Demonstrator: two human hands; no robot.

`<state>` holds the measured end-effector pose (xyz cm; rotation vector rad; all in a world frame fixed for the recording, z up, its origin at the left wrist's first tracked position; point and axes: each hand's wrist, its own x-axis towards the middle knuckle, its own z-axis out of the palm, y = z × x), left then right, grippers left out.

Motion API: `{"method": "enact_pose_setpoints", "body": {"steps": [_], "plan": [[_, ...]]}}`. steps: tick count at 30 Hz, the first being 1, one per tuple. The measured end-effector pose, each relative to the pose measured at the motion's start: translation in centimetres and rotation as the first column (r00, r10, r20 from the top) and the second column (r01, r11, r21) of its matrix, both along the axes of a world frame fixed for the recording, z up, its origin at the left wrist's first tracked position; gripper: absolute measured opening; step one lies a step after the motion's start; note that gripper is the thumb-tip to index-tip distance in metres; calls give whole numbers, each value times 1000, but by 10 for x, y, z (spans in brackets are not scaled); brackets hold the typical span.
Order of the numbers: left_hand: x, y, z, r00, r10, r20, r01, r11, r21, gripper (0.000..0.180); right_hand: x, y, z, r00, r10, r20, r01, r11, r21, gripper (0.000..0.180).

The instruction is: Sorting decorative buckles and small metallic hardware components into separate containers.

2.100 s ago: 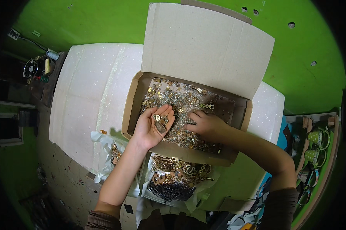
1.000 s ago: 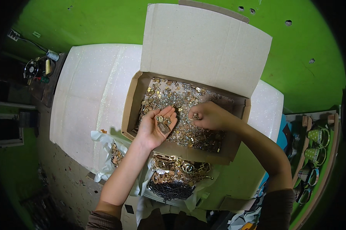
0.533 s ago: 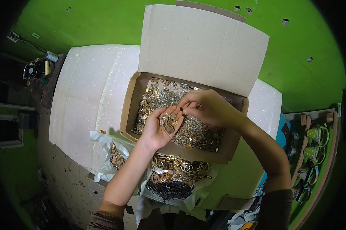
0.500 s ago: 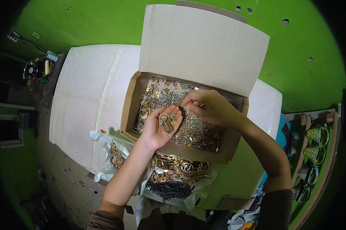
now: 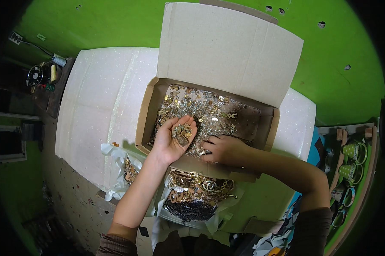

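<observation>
Palm up over the left part of the open cardboard box [image 5: 143,117], my left hand [image 5: 164,143] cups a small heap of gold-coloured metal pieces [image 5: 182,133]. My right hand [image 5: 227,150] is down in the front of the box, to the right of the left one. Its fingers are apart and touch the layer of small beads and trinkets [image 5: 205,112]; their tips are partly hidden among them. Clear and silvery beads fill much of the box, with gold pieces along its left side. A gold link chain [image 5: 227,115] lies near the middle right.
The box's lid [image 5: 226,47] stands up against the green wall. In front is a plastic-lined container of gold trinkets [image 5: 201,185] and dark chains [image 5: 188,211]. A white plastic bag [image 5: 109,153] with small pieces sits left, on the glittery white table [image 5: 94,102]. Patterned straps hang on a rack [image 5: 369,170].
My right hand has come down from above the beads to the front of the box, and its fingers have spread. My left hand has shifted slightly left, still holding the metal pieces.
</observation>
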<state>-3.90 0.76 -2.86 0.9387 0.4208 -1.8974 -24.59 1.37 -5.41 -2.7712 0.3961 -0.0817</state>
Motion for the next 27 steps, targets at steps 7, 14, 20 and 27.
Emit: {"method": "enact_pose_setpoints", "body": {"steps": [7,14,20,27], "plan": [[1,1,-2,1000,-3,-7,3,1000,-1,29,-2,2,4,993,40,-109,-51,993,-103,10],[1,1,-2,1000,0,23,-1,1000,13,29,-6,4,-4,995,-5,-100,-3,997,-80,10],[1,2,-3,1000,-4,23,4,1000,1,29,-10,-20,-2,974,-159,-159,207,911,356,10],[-9,3,6,1000,-16,21,15,1000,13,25,-13,-48,39,917,-345,-199,336,404,851,18]]}}
